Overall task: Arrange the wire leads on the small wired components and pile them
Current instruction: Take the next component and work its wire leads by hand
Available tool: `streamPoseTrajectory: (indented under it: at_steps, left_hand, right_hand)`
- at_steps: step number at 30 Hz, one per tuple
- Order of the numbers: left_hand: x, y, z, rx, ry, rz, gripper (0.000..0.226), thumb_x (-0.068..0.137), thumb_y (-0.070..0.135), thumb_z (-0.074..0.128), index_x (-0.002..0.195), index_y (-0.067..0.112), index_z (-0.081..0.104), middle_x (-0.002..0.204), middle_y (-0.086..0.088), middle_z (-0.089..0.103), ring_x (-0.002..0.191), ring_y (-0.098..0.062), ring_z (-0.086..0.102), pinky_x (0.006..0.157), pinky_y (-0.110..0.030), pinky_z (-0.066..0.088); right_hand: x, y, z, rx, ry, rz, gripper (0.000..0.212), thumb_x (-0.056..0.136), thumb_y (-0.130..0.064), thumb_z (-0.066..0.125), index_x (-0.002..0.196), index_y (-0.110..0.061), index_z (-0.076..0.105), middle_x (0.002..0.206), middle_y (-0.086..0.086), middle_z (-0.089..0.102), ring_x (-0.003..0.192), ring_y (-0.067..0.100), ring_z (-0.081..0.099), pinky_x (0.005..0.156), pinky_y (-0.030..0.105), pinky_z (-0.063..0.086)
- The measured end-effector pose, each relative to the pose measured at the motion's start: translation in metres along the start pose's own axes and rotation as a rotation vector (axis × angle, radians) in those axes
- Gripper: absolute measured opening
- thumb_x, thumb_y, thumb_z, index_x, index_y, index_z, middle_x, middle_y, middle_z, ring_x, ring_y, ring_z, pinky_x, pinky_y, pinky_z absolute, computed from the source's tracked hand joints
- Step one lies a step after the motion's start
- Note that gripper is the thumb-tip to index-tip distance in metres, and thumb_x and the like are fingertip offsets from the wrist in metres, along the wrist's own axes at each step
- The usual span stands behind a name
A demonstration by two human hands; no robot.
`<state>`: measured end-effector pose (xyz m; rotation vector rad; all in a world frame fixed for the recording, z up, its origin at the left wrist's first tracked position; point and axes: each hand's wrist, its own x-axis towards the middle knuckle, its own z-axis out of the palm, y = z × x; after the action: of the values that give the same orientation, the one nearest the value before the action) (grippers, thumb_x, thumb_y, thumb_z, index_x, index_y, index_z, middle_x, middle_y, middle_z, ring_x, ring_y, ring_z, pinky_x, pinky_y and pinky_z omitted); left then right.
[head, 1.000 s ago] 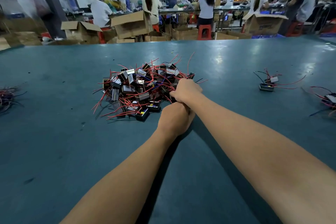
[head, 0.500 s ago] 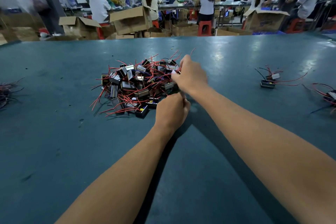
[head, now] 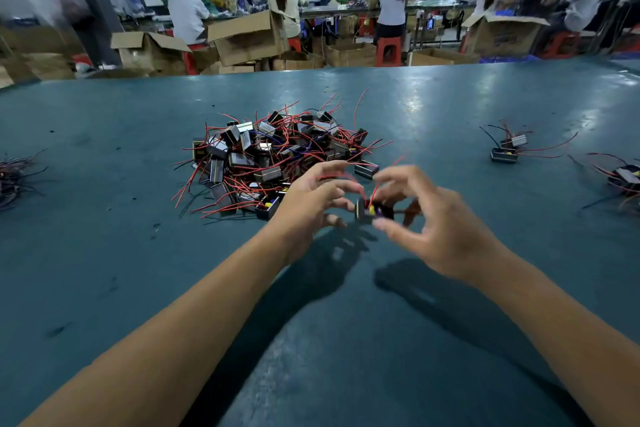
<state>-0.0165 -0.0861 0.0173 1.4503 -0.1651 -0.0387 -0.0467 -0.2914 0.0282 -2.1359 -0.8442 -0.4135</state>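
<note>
Centre frame, held above green table (head: 104, 288): 1 small black component (head: 367, 209) pinched in right hand (head: 429, 225), apparently steadied there for lead work. Left hand (head: 311, 198) with fingers curled at its red leads (head: 349, 178) (blurred; grip uncertain), likely straightening. Beyond, centre: big pile (head: 277, 156). Far right: 2 stray components (head: 509, 147).

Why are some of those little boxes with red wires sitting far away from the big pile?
Two little boxes lie alone to the right of the big pile, with more wired bits at the right table edge. Their wires sprawl out loose. Nothing looks broken.
</note>
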Motion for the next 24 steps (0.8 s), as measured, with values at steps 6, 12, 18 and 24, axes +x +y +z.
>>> streamPoseTrajectory:
  at_steps: [6, 12, 18, 24]
  left_hand:
    - [-0.048, -0.002, -0.022, 0.038, -0.043, -0.042, 0.031, 0.092, -0.009, 0.049, 0.112, 0.007, 0.066, 0.097, -0.008, 0.074, 0.074, -0.015, 0.067, 0.061, -0.026, 0.053]
    - [-0.038, 0.000, -0.039, 0.062, 0.147, -0.136, 0.021, 0.093, -0.010, 0.050, 0.096, 0.002, 0.067, 0.076, -0.008, 0.069, 0.062, -0.016, 0.064, 0.059, -0.023, 0.054]
    - [-0.042, 0.002, -0.050, 0.924, 0.147, 0.229, 0.015, 0.090, 0.006, 0.061, 0.094, 0.015, 0.072, 0.084, 0.005, 0.072, 0.082, -0.013, 0.065, 0.080, -0.030, 0.052]
    - [-0.048, 0.002, -0.033, 1.288, -0.179, 0.557, 0.037, 0.091, 0.022, 0.066, 0.128, 0.027, 0.066, 0.134, 0.007, 0.058, 0.127, -0.018, 0.048, 0.107, -0.037, 0.032]
  right_hand:
    - [-0.008, 0.003, 0.009, -0.065, -0.343, 0.034, 0.071, 0.083, -0.032, 0.078, 0.135, -0.040, 0.030, 0.106, -0.018, 0.068, 0.091, -0.009, 0.058, 0.080, 0.006, 0.038]
    - [-0.010, 0.009, 0.015, -0.171, -0.470, 0.129, 0.074, 0.082, -0.048, 0.074, 0.137, -0.045, 0.025, 0.112, -0.020, 0.061, 0.102, 0.003, 0.057, 0.091, 0.020, 0.043]
    - [-0.006, 0.013, -0.001, -0.296, -0.462, 0.103, 0.021, 0.094, -0.048, 0.058, 0.107, -0.031, 0.059, 0.094, -0.016, 0.065, 0.086, 0.004, 0.058, 0.079, 0.033, 0.050]
    - [-0.007, 0.017, 0.003, -0.312, -0.457, 0.051, 0.015, 0.100, -0.035, 0.053, 0.108, -0.027, 0.063, 0.099, -0.016, 0.065, 0.087, 0.007, 0.056, 0.080, 0.032, 0.048]
